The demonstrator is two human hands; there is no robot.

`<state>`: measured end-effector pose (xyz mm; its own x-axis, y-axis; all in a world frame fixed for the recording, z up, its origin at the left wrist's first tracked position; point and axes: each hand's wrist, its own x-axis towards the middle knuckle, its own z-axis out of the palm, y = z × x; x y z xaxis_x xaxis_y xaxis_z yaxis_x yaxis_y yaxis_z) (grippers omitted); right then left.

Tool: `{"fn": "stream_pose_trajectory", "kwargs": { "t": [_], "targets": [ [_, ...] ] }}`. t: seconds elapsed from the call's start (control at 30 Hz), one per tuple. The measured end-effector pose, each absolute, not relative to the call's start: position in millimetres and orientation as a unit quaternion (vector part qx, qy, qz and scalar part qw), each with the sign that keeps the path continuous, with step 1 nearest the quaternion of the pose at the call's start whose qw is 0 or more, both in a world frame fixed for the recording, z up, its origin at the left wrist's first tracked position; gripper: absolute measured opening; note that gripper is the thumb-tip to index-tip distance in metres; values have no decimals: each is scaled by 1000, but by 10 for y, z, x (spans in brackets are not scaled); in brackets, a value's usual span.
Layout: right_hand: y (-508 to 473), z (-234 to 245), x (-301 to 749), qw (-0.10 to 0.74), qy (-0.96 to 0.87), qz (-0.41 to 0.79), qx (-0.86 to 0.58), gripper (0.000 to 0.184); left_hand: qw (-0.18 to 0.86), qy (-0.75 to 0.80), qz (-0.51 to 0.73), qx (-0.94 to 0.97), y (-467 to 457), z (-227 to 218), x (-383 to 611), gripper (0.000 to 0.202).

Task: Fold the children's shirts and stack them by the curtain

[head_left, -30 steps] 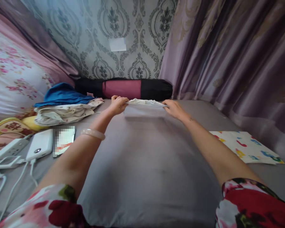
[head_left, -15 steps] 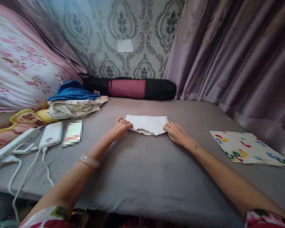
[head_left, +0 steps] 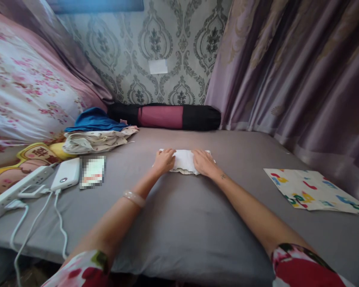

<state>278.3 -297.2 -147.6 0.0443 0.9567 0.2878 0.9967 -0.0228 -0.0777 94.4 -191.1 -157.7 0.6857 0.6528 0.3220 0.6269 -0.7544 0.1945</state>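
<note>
A white folded cloth lies flat on the grey sheet, with a cream layer showing along its uneven near edge. My left hand rests on top of its left part, fingers laid out over the fabric. On the right part lies my right hand, its fingers also stretched out and pressing on the cloth. Both hands cover the cloth's side portions, so only the middle and bits of the far corners show.
To the left are a power strip, a white power bank with cables, a blurred-out card and piled clothes. A patterned sheet lies right. A black and maroon roll sits against the wall.
Both hands have moved inward from the cloth's side edges onto its top, and the fingers have gone from pinching the edges to lying flat. The view has tilted slightly upward.
</note>
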Motion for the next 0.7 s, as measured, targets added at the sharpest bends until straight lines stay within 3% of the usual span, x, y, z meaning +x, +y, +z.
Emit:
{"fn": "stream_pose_trajectory", "kwargs": {
  "t": [0.23, 0.7],
  "targets": [
    [-2589, -1685, 2610, 114, -672, -25, -731, 52, 24, 354, 128, 926, -1949, -1755, 1349, 48],
    [-2604, -1836, 2639, 146, -631, 13, -762, 53, 51, 393, 113, 911, -1916, -1913, 1372, 54]
  ]
}}
